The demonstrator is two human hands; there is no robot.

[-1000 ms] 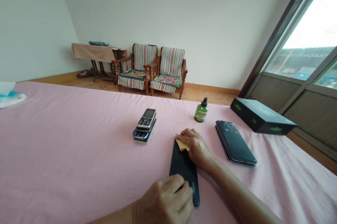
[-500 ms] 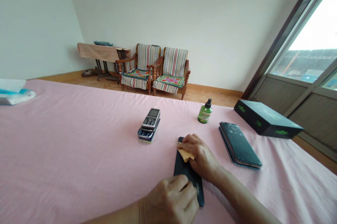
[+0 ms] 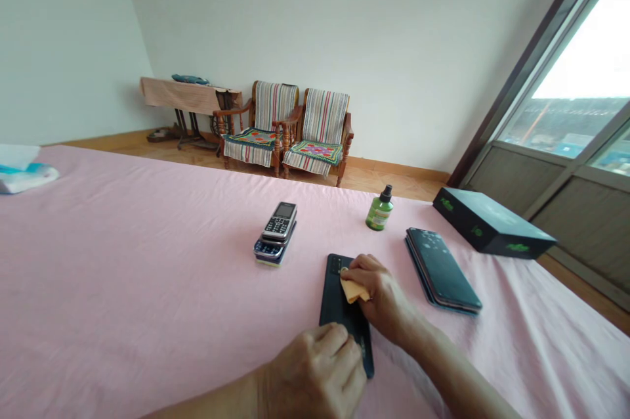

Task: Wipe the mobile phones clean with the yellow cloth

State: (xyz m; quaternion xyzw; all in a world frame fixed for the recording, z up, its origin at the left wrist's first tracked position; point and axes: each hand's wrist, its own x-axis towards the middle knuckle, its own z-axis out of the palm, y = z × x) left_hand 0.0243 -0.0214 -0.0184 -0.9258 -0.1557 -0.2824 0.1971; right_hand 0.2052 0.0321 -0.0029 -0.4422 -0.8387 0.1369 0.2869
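A dark smartphone (image 3: 335, 301) lies back side up on the pink cloth, its camera block showing at the far left corner. My right hand (image 3: 378, 291) is closed on a folded yellow cloth (image 3: 354, 290), which touches the upper right part of the phone's back. Over the lower end of the phone is my left hand (image 3: 319, 366), its fingers curled and gripping the phone's near part; the fingertips are hidden. Beyond the phone stands a green spray bottle (image 3: 378, 210) with a black top.
Stacked keypad phones (image 3: 278, 228) lie left of the hands. To the right are stacked smartphones (image 3: 443, 271) and a black box (image 3: 492, 222). A white and blue packet (image 3: 29, 176) sits far left on the pink cloth (image 3: 147, 274). Two chairs (image 3: 315, 130) stand behind.
My right hand has slid the yellow cloth toward the phone's right edge, uncovering the camera block. My left hand stays on the phone's near end. The view has shifted slightly.
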